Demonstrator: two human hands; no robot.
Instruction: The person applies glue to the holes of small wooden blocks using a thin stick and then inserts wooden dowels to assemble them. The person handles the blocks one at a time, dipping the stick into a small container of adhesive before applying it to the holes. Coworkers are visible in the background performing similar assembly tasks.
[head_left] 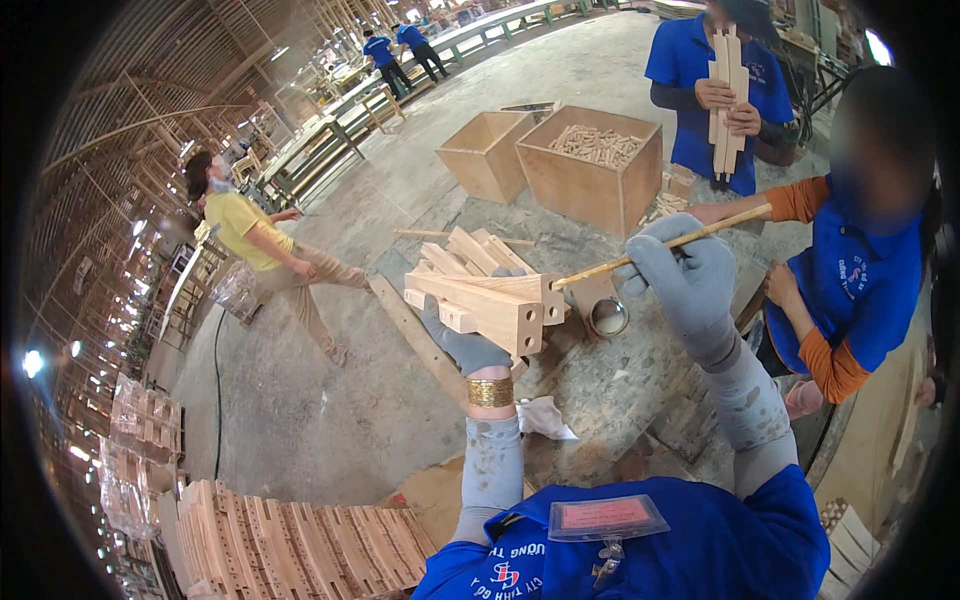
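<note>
My left hand (462,338), in a grey glove, is closed around a bundle of pale wooden bars (490,300). Round holes are drilled in the bar ends, which face right. In my right hand (685,285), also gloved, I grip a thin wooden stick (655,246), pinched between the fingers. Its lower tip is at the end face of an upper bar, close to a hole; whether it goes inside I cannot tell. Just below the stick stands a small round container (608,317) with something pale in it. More wooden bars lie behind the bundle, partly hidden by it.
Ahead stand two wooden boxes, one bare-sided (487,150) and one full of short dowels (598,146). A co-worker (850,260) is close on my right; another holds wooden bars (728,100). A person in yellow (255,235) walks at left. Stacked bars (300,540) fill the lower left.
</note>
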